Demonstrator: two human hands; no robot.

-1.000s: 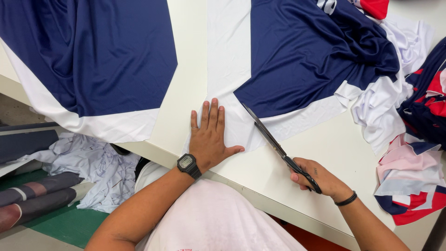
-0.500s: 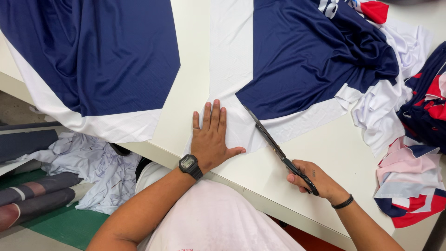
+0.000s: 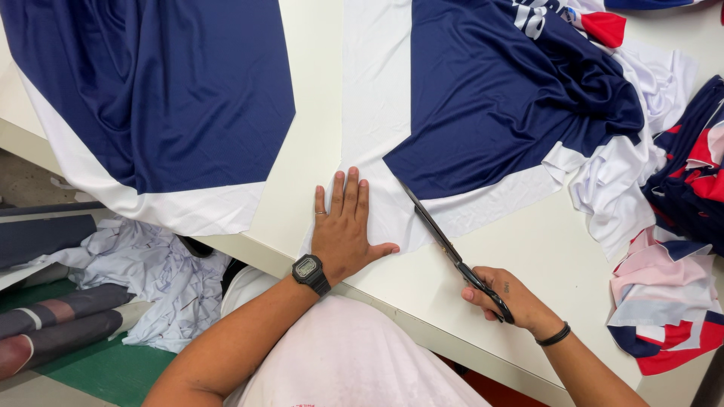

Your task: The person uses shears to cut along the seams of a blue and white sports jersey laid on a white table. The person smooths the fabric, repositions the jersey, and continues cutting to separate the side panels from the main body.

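Observation:
My left hand (image 3: 343,230) lies flat, fingers spread, on the white edge of a navy and white fabric piece (image 3: 498,113) spread on the table. A black watch sits on that wrist. My right hand (image 3: 501,298) grips the handles of long black scissors (image 3: 445,245). Their blades point up and to the left, into the white border beside the navy area. A black band circles my right wrist.
A second navy and white fabric piece (image 3: 158,98) covers the table's left part. Crumpled red, white and navy fabric (image 3: 671,301) is heaped at the right. White scraps (image 3: 151,279) and dark rolls (image 3: 53,324) lie below the cream table (image 3: 317,136) edge at left.
The scissors have crept a little further up into the white border. My left hand stays flat in the same place on the fabric.

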